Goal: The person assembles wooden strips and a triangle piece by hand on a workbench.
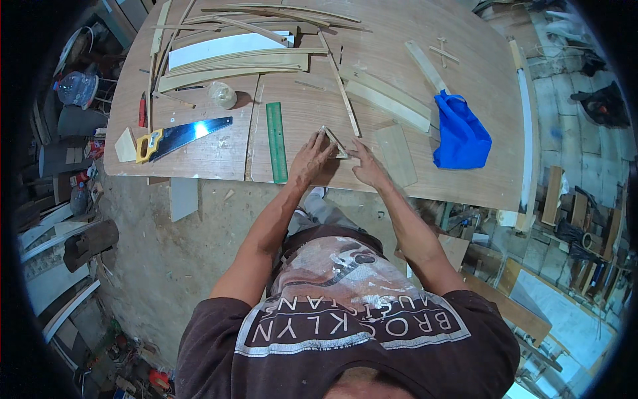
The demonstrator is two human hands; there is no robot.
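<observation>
Steadying a small triangle of wooden strips (336, 141) on the tabletop (222, 156) looks like the step in hand; the next move probably calls for keeping its corners aligned under light pressure. It lies near the table's front edge, between the hands. Bent fingers of the left hand (310, 158) touch its left side, partly closed over it (their exact grip is hidden). The right hand (369, 170) has fingers loosely spread at the right-hand corner; I cannot tell whether they pinch it.
</observation>
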